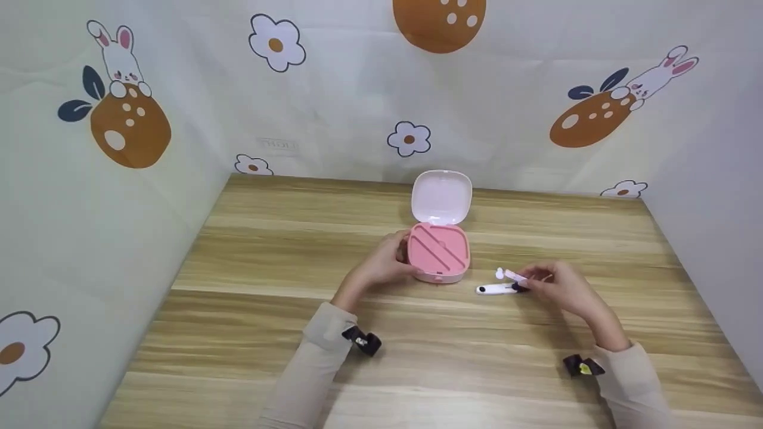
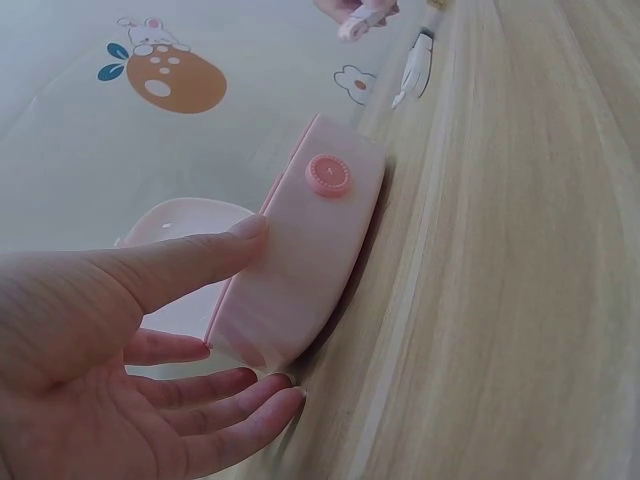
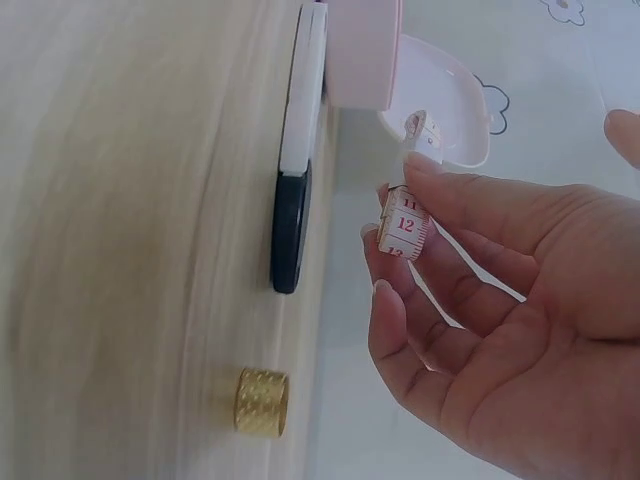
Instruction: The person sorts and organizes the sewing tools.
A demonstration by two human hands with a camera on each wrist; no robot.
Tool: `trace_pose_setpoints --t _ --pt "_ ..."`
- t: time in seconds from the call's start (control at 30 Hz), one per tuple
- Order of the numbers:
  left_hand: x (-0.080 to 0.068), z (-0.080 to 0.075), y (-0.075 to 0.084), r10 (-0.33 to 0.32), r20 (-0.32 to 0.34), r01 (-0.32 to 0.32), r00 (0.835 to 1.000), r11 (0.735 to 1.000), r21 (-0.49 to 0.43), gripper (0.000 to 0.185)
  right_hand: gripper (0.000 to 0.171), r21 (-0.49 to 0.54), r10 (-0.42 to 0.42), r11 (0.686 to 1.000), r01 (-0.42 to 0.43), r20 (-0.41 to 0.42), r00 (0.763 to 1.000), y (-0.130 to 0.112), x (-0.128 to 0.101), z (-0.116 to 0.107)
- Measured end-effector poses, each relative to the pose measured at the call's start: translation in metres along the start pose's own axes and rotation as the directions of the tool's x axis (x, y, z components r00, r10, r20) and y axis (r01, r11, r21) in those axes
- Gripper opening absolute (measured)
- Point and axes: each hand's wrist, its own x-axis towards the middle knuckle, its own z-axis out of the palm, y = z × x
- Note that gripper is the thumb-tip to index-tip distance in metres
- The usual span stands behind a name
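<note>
A pale pink case stands on the table with its white lid raised at the back. Inside sits a pink tray with raised diagonal ridges. My left hand holds the case's left side, thumb along the front face and fingers round the side; a round pink button shows on that front. Just above the table, my right hand pinches a folded white tape measure with red numbers between thumb and fingers. Below it lies a slim white tool with a black end, its kind unclear.
A gold thimble stands on the table near the right hand, hidden in the head view. Printed cloth walls the wooden table at the back and sides.
</note>
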Motion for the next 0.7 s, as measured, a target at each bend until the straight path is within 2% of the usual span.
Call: trace_pose_setpoints --t 0.23,0.53,0.7 --pt "0.0 -0.001 0.001 -0.019 -0.005 0.019 1.0 0.999 0.036 0.085 0.019 0.025 -0.025 0.999 0.025 0.009 1.0 -0.009 0.011 0.005" --pt "0.0 0.0 0.0 -0.017 -0.002 0.017 1.0 1.0 0.019 0.084 0.02 0.041 -0.023 0.999 0.022 0.024 0.999 -0.018 0.021 0.01" --pt "0.0 0.001 0.0 -0.022 -0.005 0.022 1.0 1.0 0.02 0.084 0.02 0.084 -0.066 0.994 0.063 0.03 0.997 -0.023 0.026 0.014"
